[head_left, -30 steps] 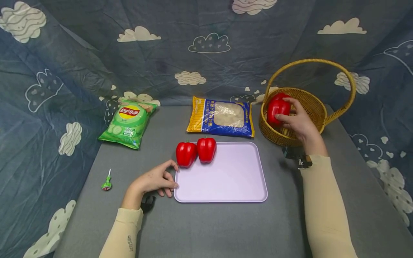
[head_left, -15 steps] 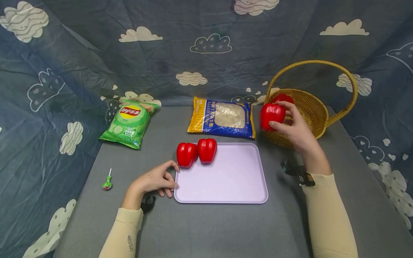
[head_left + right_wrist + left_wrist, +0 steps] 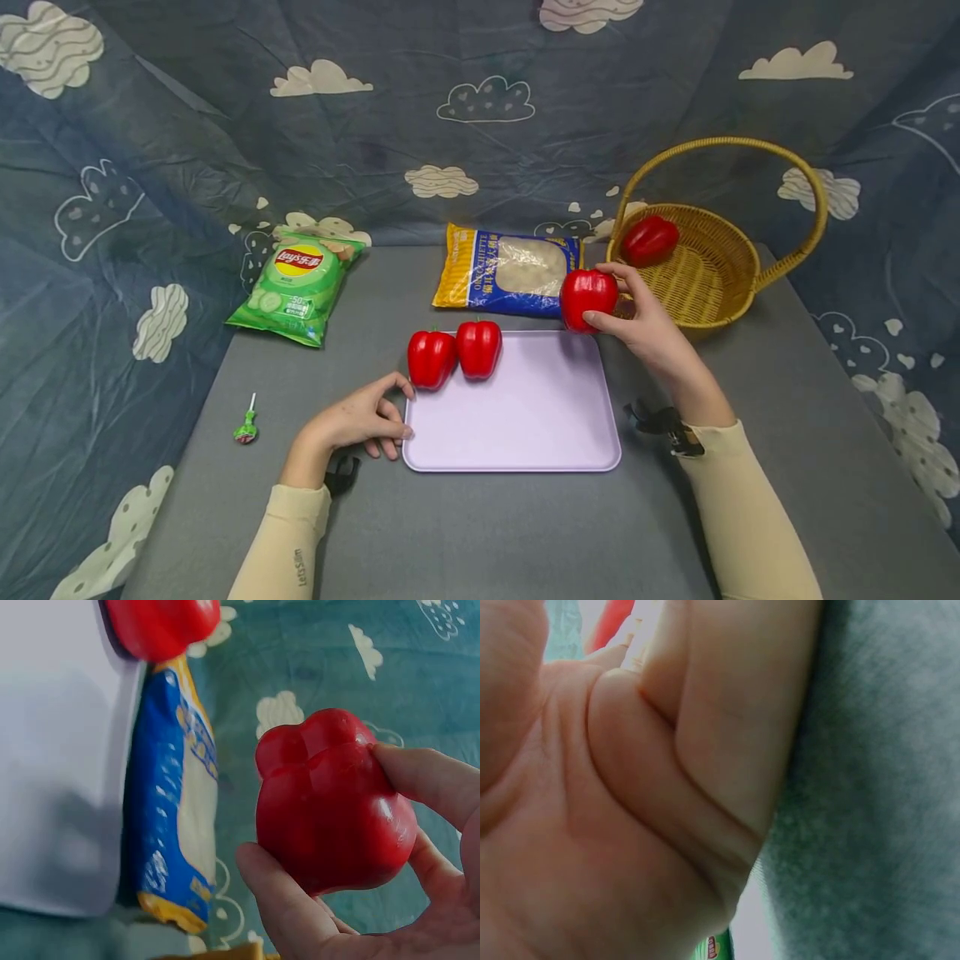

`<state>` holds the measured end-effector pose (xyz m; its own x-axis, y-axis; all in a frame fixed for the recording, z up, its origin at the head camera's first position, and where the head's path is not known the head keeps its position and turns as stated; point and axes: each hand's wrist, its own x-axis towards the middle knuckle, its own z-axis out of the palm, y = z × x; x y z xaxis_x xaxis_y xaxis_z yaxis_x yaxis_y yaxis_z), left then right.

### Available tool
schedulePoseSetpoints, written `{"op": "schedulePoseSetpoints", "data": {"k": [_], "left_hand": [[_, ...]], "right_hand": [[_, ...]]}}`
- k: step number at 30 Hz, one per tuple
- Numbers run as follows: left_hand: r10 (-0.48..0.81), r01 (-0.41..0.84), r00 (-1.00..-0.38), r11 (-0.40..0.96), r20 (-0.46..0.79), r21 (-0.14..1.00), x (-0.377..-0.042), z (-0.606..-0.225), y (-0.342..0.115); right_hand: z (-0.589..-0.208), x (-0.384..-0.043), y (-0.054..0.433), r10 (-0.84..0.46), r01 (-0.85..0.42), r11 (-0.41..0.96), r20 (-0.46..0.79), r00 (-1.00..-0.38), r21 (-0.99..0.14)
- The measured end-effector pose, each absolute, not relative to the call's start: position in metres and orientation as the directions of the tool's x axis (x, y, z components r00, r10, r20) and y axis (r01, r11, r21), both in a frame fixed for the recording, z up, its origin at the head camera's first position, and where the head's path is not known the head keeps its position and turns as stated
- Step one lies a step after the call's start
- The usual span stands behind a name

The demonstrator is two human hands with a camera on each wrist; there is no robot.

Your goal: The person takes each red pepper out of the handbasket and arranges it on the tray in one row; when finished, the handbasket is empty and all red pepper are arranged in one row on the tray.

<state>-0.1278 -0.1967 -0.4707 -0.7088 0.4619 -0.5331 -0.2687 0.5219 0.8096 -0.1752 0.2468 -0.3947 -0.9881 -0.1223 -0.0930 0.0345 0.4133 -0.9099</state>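
My right hand holds a red bell pepper between thumb and fingers, over the back right corner of the lilac tray. In the right wrist view, the lobed underside of the held bell pepper faces the camera. My left hand rests at the tray's left rim, index fingertip and thumb touching it, the other fingers bent below. Two more red bell peppers, one at the corner and one beside it, sit at the tray's back left. The left wrist view shows mostly my palm.
A wicker basket with a tall handle stands at the back right, another red bell pepper inside. Behind the tray lies a blue and yellow pasta bag. To the left are a green chip bag and a lollipop.
My right hand has lifted the bell pepper out of the basket and carried it left and toward me, to the tray's back right corner. The left hand has stayed at the rim.
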Motion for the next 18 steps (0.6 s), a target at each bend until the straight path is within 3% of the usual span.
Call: {"op": "schedulePoseSetpoints", "data": {"k": [18], "left_hand": [[0.485, -0.239, -0.713, 0.511, -0.506, 0.826, -0.128, -0.473, -0.198]], "right_hand": [[-0.426, -0.173, 0.206, -0.225, 0.040, 0.400, -0.141, -0.964, -0.916]]}}
